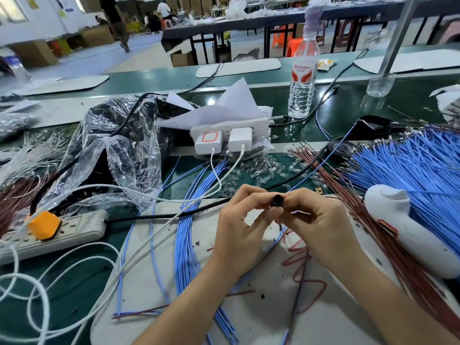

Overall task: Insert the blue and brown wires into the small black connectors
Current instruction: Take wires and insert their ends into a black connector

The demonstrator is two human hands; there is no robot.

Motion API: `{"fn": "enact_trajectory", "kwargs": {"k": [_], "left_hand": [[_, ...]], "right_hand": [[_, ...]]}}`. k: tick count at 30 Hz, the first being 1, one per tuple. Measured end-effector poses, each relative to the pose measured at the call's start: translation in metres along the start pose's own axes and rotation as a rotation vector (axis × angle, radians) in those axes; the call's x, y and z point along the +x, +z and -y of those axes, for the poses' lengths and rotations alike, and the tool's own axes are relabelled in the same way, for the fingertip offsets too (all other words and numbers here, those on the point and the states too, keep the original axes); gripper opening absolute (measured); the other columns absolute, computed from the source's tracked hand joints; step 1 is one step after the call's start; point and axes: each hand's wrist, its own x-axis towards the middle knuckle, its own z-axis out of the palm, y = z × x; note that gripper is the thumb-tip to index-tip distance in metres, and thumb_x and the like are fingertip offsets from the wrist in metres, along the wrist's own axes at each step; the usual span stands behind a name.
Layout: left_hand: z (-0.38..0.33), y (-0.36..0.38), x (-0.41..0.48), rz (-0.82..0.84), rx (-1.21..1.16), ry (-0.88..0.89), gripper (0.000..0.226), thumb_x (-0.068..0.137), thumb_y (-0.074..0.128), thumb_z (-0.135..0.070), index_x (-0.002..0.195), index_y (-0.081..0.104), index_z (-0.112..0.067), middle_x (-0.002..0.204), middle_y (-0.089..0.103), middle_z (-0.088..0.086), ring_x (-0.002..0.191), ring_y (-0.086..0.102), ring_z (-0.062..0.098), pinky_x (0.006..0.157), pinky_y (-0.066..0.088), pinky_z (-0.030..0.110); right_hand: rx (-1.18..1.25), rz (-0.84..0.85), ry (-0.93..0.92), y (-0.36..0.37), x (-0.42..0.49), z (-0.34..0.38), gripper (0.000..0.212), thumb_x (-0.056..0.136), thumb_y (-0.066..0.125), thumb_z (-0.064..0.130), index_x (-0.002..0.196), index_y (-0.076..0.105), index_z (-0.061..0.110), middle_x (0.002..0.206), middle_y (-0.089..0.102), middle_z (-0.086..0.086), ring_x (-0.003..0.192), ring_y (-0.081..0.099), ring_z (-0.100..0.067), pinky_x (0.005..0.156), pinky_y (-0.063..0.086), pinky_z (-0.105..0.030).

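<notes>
- Hold the connector (275, 201) steady between both hands, with its open end turned towards you. Line each wire's terminal up straight with its hole before you push.
- Your left hand (240, 225) pinches the connector from its left side, thumb and forefinger curled onto it.
- Your right hand (323, 220) grips the other side with its fingers curled. I cannot tell whether it also pinches a wire.
- A blue wire (280, 235) and a brown wire (297, 249) trail just below your right hand.

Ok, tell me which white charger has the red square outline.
The left white plastic charger; the plain one beside it on the right bears no marking.
</notes>
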Motion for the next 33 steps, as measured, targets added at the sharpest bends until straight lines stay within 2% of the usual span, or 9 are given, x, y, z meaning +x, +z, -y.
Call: {"fn": "enact_trajectory", "kwargs": {"k": [3, 5, 9, 12, 14, 18, 21, 29, 33], "left_hand": [[-0.0006, 0.0014, -0.0011, -0.006, 0.017, 0.006, 0.017, 0.082, 0.067, -0.008, 0.098, 0.07, -0.006, 0.09, 0.06, 0.005, 0.081, 0.06, 0.01, 0.077, 0.049, 0.021], [-0.0008, 0.0025, -0.0015, -0.016, 0.045, 0.025, 0.017, 0.081, 0.068, -0.007, 0.098, 0.071, -0.004, 0.089, 0.06, 0.004, 0.08, 0.06, 0.008, 0.076, 0.049, 0.02], [-0.0032, 0.003, -0.0014, -0.05, 0.072, 0.044, 0.018, 0.079, 0.07, -0.008, 0.096, 0.072, -0.004, 0.088, 0.061, 0.006, 0.078, 0.06, 0.006, 0.075, 0.049, 0.019], [-0.005, 0.0026, -0.001, -0.05, 0.076, 0.057, 0.018, 0.079, 0.07, -0.008, 0.097, 0.072, -0.004, 0.088, 0.061, 0.007, 0.078, 0.06, 0.009, 0.075, 0.05, 0.022], [-0.0056, 0.0024, -0.0015, -0.046, 0.099, 0.08, 0.018, 0.079, 0.071, -0.006, 0.097, 0.072, -0.004, 0.087, 0.06, 0.008, 0.078, 0.06, 0.01, 0.075, 0.05, 0.022], [-0.0057, 0.0024, -0.0032, -0.051, 0.174, 0.126, 0.018, 0.079, 0.072, -0.006, 0.096, 0.073, -0.007, 0.087, 0.059, 0.005, 0.078, 0.058, 0.011, 0.075, 0.046, 0.018], [-0.006, 0.0026, -0.003, -0.052, 0.182, 0.137, 0.02, 0.078, 0.072, -0.004, 0.096, 0.072, -0.011, 0.086, 0.057, 0.004, 0.078, 0.057, 0.009, 0.075, 0.045, 0.016], [-0.0075, 0.0022, -0.0023, -0.054, 0.168, 0.158, 0.025, 0.078, 0.073, -0.001, 0.097, 0.069, -0.017, 0.085, 0.057, 0.005, 0.077, 0.055, 0.002, 0.074, 0.044, 0.015], [-0.0081, 0.0028, -0.003, -0.057, 0.168, 0.141, 0.022, 0.077, 0.073, -0.002, 0.096, 0.072, -0.013, 0.086, 0.058, 0.005, 0.077, 0.057, 0.003, 0.073, 0.046, 0.018]], "right_hand": [[-0.103, 0.003, -0.062, -0.0006, 0.0006, -0.0006, 0.018, 0.071, 0.075, -0.013, 0.077, 0.069, 0.004, 0.08, 0.068, -0.004, 0.074, 0.064, -0.006, 0.067, 0.049, -0.011], [-0.114, -0.006, -0.089, -0.0004, 0.0, -0.0006, 0.018, 0.072, 0.074, -0.013, 0.075, 0.068, 0.003, 0.079, 0.065, -0.005, 0.074, 0.062, -0.007, 0.066, 0.047, -0.01], [-0.093, -0.032, -0.111, 0.0015, -0.0026, 0.0011, 0.015, 0.073, 0.072, -0.007, 0.075, 0.066, 0.007, 0.076, 0.061, -0.003, 0.071, 0.059, -0.004, 0.064, 0.046, -0.011], [-0.027, -0.059, -0.09, 0.0035, -0.003, 0.0032, 0.018, 0.073, 0.068, 0.002, 0.074, 0.063, 0.019, 0.076, 0.06, 0.0, 0.07, 0.057, -0.001, 0.065, 0.045, -0.011], [0.01, -0.066, -0.067, 0.0042, -0.0029, 0.0035, 0.022, 0.074, 0.069, 0.002, 0.073, 0.061, 0.023, 0.076, 0.059, 0.0, 0.072, 0.058, -0.006, 0.066, 0.047, -0.015], [-0.015, -0.042, -0.037, 0.0039, -0.0031, 0.0001, 0.013, 0.076, 0.07, -0.011, 0.075, 0.064, 0.0, 0.079, 0.061, -0.01, 0.076, 0.06, -0.024, 0.067, 0.051, -0.026], [-0.059, -0.016, -0.064, 0.0033, -0.003, -0.0002, 0.015, 0.076, 0.067, -0.016, 0.081, 0.068, -0.001, 0.082, 0.064, -0.01, 0.079, 0.062, -0.023, 0.069, 0.051, -0.032], [-0.044, -0.026, -0.099, 0.0075, -0.0038, 0.0001, 0.024, 0.078, 0.062, -0.006, 0.087, 0.065, 0.016, 0.086, 0.065, -0.003, 0.081, 0.062, -0.008, 0.072, 0.049, -0.015], [-0.025, -0.013, -0.083, 0.0085, -0.0042, -0.0022, 0.028, 0.079, 0.06, -0.007, 0.084, 0.061, 0.021, 0.085, 0.063, -0.003, 0.08, 0.061, -0.009, 0.072, 0.048, -0.016]]}}
